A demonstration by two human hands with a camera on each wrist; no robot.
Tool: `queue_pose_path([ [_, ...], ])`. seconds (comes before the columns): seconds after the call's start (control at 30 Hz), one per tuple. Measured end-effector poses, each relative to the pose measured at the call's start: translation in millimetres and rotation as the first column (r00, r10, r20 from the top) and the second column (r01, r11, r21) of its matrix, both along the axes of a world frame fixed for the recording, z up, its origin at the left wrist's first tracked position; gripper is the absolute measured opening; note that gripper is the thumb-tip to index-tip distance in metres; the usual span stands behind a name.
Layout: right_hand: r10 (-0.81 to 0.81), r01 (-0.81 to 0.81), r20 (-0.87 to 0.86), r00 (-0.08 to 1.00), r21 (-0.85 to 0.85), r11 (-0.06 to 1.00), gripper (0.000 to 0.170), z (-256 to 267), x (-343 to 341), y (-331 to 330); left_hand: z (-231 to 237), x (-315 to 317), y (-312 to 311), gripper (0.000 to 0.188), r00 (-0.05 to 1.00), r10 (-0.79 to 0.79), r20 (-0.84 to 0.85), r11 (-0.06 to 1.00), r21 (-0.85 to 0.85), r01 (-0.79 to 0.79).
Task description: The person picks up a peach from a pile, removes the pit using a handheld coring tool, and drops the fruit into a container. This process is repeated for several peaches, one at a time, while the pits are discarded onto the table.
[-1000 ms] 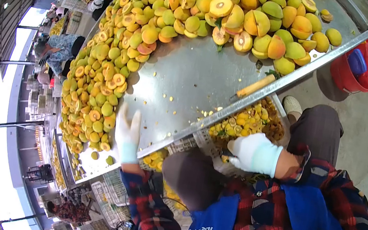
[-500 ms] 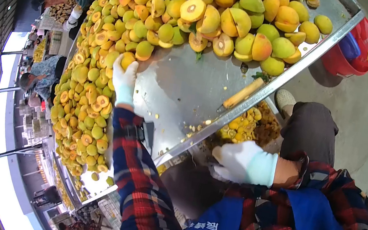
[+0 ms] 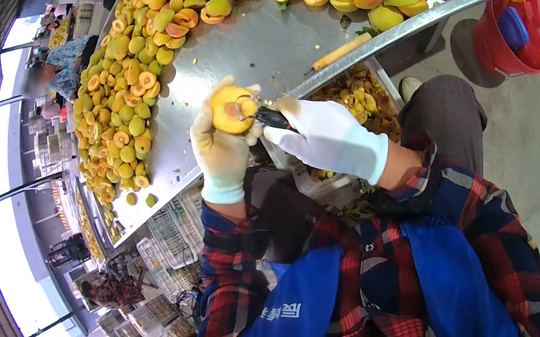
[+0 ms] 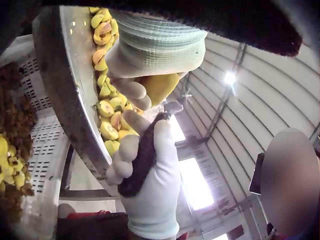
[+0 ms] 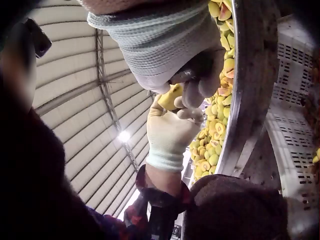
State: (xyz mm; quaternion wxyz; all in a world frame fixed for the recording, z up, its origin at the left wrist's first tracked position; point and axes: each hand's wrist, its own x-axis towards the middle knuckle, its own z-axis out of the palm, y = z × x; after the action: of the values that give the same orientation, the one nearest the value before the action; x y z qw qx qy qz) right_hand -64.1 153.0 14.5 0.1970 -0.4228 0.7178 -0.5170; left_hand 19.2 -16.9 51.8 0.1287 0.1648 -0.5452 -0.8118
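Note:
In the head view my gloved left hand point(image 3: 225, 153) holds a yellow peach half point(image 3: 220, 116) over the table's near edge, its cut face with the brown stone turned up. My gloved right hand point(image 3: 337, 138) grips the black handle point(image 3: 274, 119) of a pitting tool. The bent metal tip point(image 3: 244, 116) of that tool lies against the cut face by the stone. From the left wrist view, right-hand fingers point(image 4: 125, 155) wrap the dark handle, and the peach half point(image 4: 159, 89) shows past the left glove. Its underside is hidden by the left palm in the head view.
A metal table point(image 3: 249, 42) with a raised rim carries a large heap of peaches point(image 3: 132, 72), many halved. A wooden-handled tool point(image 3: 341, 51) lies by the rim. Below stands a white crate point(image 4: 50, 130) with fruit scraps. A red bucket point(image 3: 501, 47) is on the floor; other people work beyond.
My left hand reached to the heap, took a peach and came back toward me. The right hand moved left to meet it, bringing the pitting tool's tip to the cut face.

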Motion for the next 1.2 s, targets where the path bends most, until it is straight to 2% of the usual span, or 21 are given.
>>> queue_pose_path([
  [0.1,0.026,-0.027,0.029,0.999,0.033,0.999,0.039,-2.5,2.3,-3.0,-13.8,4.8,9.6,0.054,0.991,-0.03,-0.13,1.0,-0.001,0.03],
  [0.13,0.044,-0.048,0.084,0.995,0.043,0.998,0.039,-2.6,2.6,-3.7,-15.6,1.8,20.7,0.053,0.991,0.087,-0.102,0.963,-0.246,-0.11],
  [0.17,0.062,-0.07,0.141,0.988,0.053,0.996,0.039,-3.1,3.4,-4.6,-20.5,0.8,22.8,0.053,0.991,0.084,-0.102,0.963,-0.246,-0.107],
  [0.23,0.073,-0.084,0.146,0.987,0.075,0.994,0.036,-7.5,5.1,-8.4,-30.4,-3.4,24.5,0.051,0.972,0.148,-0.181,0.858,-0.465,-0.217],
  [0.43,0.153,-0.158,0.088,0.984,0.054,0.986,0.031,-20.1,0.1,-16.5,-42.1,-8.2,24.6,0.043,0.939,0.282,-0.199,0.757,-0.556,-0.344],
  [0.5,0.159,-0.159,0.016,0.987,0.026,0.987,0.03,-25.4,-2.1,-13.7,-41.0,-6.3,19.3,0.04,0.956,0.272,-0.109,0.7,-0.66,-0.275],
  [0.57,0.226,-0.202,-0.166,0.96,0.149,0.968,0.029,-28.4,-7.9,-14.3,-44.7,-5.4,4.4,0.039,0.974,0.225,-0.027,0.694,-0.697,-0.18],
  [0.6,0.24,-0.208,-0.101,0.965,0.258,0.944,0.028,-15.9,-11.8,-11.5,-46.2,-0.5,-0.6,0.039,0.981,0.182,0.07,0.683,-0.726,-0.075],
  [0.63,0.269,-0.22,-0.182,0.946,0.249,0.943,0.027,-16.2,-14.3,-9.0,-41.1,0.4,0.6,0.039,0.98,0.182,0.081,0.687,-0.724,-0.068],
  [0.7,0.322,-0.25,-0.172,0.931,0.34,0.906,0.029,-10.3,-21.5,-2.2,-29.0,-3.7,4.0,0.041,0.971,0.12,0.209,0.551,-0.827,0.11],
  [0.77,0.424,-0.366,-0.191,0.885,0.277,0.889,0.031,-51.2,-24.5,-11.5,-33.5,0.2,-3.8,0.043,0.956,0.061,0.286,0.626,-0.757,0.187],
  [0.8,0.514,-0.473,-0.223,0.828,0.215,0.854,0.033,-63.7,-27.8,-15.8,-31.4,2.5,-3.6,0.043,0.963,0.061,0.263,0.849,-0.521,0.088],
  [0.83,0.509,-0.466,-0.236,0.828,0.216,0.858,0.033,-38.9,-29.2,-14.2,-25.6,-0.8,-0.7,0.044,0.969,0.067,0.239,0.975,-0.224,-0.012],
  [0.87,0.389,-0.425,0.209,0.897,0.174,0.888,0.035,-12.5,-25.3,-10.8,-25.2,-5.9,14.0,0.048,0.97,0.198,0.142,0.955,-0.25,-0.158],
  [0.9,0.206,-0.37,0.615,0.761,0.152,0.916,0.041,6.9,-22.4,-10.1,-36.5,-5.8,10.9,0.059,0.961,0.267,0.065,0.842,-0.501,-0.2],
  [0.97,0.212,-0.378,0.792,0.573,0.025,0.926,0.038,7.8,-17.7,-12.5,-64.6,-11.8,14.3,0.058,0.915,0.343,-0.214,0.509,-0.776,-0.372],
  [1.0,0.245,-0.386,0.768,0.591,0.003,0.923,0.037,6.9,-15.0,-9.7,-54.6,-18.0,21.7,0.056,0.879,0.364,-0.307,0.417,-0.79,-0.449],
  [1.03,0.279,-0.396,0.746,0.605,-0.023,0.918,0.036,7.7,-12.2,-8.2,-43.5,-15.9,23.1,0.056,0.876,0.373,-0.304,0.41,-0.793,-0.45],
  [1.1,0.299,-0.479,0.675,0.675,0.092,0.873,0.033,9.1,-17.9,-8.4,-28.1,-8.5,19.4,0.055,0.949,0.303,-0.082,0.724,-0.628,-0.286],
  [1.13,0.375,-0.496,0.53,0.76,0.101,0.863,0.033,3.4,-19.2,-8.6,-29.0,-7.6,13.4,0.059,0.978,0.206,0.027,0.877,-0.448,-0.172],
  [1.2,0.372,-0.532,0.549,0.748,0.161,0.831,0.034,5.4,-20.9,-10.7,-30.6,-7.3,12.4,0.06,0.977,0.184,0.104,0.923,-0.359,-0.136],
])
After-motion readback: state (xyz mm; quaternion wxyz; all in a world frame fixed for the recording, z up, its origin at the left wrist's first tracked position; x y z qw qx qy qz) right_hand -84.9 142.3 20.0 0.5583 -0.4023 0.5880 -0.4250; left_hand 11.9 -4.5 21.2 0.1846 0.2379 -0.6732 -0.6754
